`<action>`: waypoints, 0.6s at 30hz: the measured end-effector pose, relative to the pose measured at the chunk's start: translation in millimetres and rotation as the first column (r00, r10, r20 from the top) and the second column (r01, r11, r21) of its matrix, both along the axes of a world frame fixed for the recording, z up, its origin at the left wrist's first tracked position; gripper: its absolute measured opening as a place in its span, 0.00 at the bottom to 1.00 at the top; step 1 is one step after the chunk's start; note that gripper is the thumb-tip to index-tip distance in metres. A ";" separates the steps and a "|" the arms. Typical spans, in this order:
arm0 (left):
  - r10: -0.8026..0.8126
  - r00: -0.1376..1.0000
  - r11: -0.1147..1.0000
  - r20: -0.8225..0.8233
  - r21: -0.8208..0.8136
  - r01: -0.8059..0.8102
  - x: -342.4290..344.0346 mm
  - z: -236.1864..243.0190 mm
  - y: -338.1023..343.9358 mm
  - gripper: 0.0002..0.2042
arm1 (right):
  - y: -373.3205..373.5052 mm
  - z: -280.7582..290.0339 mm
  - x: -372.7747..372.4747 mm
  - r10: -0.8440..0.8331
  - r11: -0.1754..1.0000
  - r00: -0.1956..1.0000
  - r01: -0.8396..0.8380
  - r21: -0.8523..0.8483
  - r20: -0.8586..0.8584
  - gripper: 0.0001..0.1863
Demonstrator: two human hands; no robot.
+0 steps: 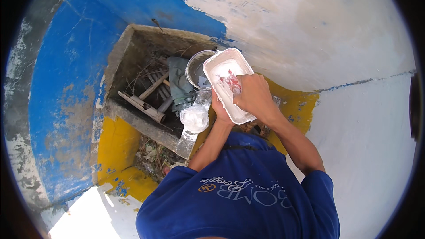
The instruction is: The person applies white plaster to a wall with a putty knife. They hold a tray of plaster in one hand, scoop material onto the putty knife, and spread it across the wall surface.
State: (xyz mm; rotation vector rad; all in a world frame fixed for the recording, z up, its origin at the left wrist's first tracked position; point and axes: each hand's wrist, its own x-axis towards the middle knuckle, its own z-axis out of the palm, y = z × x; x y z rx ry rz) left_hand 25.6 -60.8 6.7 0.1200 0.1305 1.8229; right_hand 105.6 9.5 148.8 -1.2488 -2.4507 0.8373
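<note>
A white rectangular tub (241, 114) is held up in front of me, with white paste (224, 68) inside and smeared along its rim. My left hand (220, 108) is closed around its left side and underside, its fingers mostly hidden by the tub. Over the tub's right edge reaches my right hand (257, 95), closed on a red tool (229, 82) coated in white paste. The tool dips into the tub; my fingers cover part of it, so I cannot tell its exact kind. Just left of my left hand, a white plastic bag (195, 118) rests on the concrete ledge.
A concrete trough (119, 59) holds a round bucket (191, 73), a grey-green cloth (178, 79), bamboo pieces (148, 109) and dry twigs. A blue wall (66, 106) with peeling paint stands left, and a whitish wall (310, 31) right. Yellow paint (116, 144) covers the lower parts.
</note>
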 end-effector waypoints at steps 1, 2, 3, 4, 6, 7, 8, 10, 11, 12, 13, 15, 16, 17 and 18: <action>-0.001 1.000 1.000 0.001 -0.001 0.001 0.0 4.9 0.7 0.32 | 0.0 -4.0 -0.1 -0.028 1.000 1.000 0.028 0.015 0.002 0.11; -0.007 1.000 0.999 -0.007 -0.043 0.006 0.6 9.9 1.6 0.32 | 4.2 -7.0 0.7 -0.061 0.989 0.998 0.060 0.136 0.005 0.11; -0.013 1.000 0.996 -0.014 -0.084 0.012 1.7 15.2 1.9 0.31 | 3.5 -7.0 3.4 -0.062 0.989 0.998 0.061 0.134 0.006 0.11; -0.005 1.000 0.995 -0.011 -0.099 0.004 3.0 17.1 0.8 0.31 | 1.0 0.6 4.2 -0.030 0.996 0.999 0.032 0.082 -0.027 0.11; -0.016 1.000 1.000 0.001 -0.003 0.016 1.3 7.4 -2.2 0.31 | -4.5 -0.8 1.6 -0.001 1.000 0.998 0.002 0.028 -0.061 0.11; -0.031 0.999 0.995 0.013 0.097 0.030 1.5 6.3 -2.0 0.31 | -7.6 -7.2 -2.5 -0.011 0.997 0.997 0.017 0.071 -0.082 0.10; -0.021 0.999 0.997 0.034 0.082 0.018 2.4 5.0 -0.7 0.31 | -9.4 -10.4 -3.9 -0.019 0.993 0.994 0.031 0.114 -0.104 0.10; -0.022 1.000 1.000 -0.001 -0.003 0.022 4.3 8.8 -1.0 0.31 | -1.8 -5.0 -2.0 -0.084 0.990 0.990 0.096 0.104 -0.114 0.10; -0.023 0.999 0.996 -0.038 -0.088 0.020 4.3 11.2 -1.5 0.31 | 0.9 -0.8 -1.8 -0.144 0.983 0.982 0.156 0.092 -0.123 0.10; -0.010 1.000 0.998 -0.024 -0.055 0.009 4.4 8.8 -3.4 0.30 | -0.3 0.8 -0.7 -0.065 0.996 0.993 0.071 0.056 -0.095 0.11; -0.014 1.000 0.999 -0.023 -0.052 0.013 6.4 7.8 -3.5 0.30 | -5.2 -1.5 -1.1 -0.068 0.995 0.993 0.074 0.059 -0.094 0.11; 0.009 1.000 0.994 0.016 -0.107 -0.007 9.9 6.2 -3.1 0.30 | -16.2 -8.9 -4.6 -0.033 0.995 0.995 0.041 0.088 -0.098 0.11; 0.022 1.000 0.999 -0.010 -0.027 -0.022 9.2 7.1 -4.3 0.30 | -11.3 -7.0 -5.3 -0.081 0.995 0.988 0.089 0.054 -0.130 0.11; 0.023 1.000 0.999 -0.012 -0.031 -0.023 8.9 7.9 -4.5 0.30 | -6.9 -5.2 -5.3 -0.080 0.995 0.988 0.087 0.050 -0.131 0.11; 0.011 1.000 0.997 -0.016 -0.081 -0.012 9.0 8.6 -4.1 0.29 | -3.2 -3.3 -4.9 -0.097 0.992 0.987 0.106 0.065 -0.130 0.12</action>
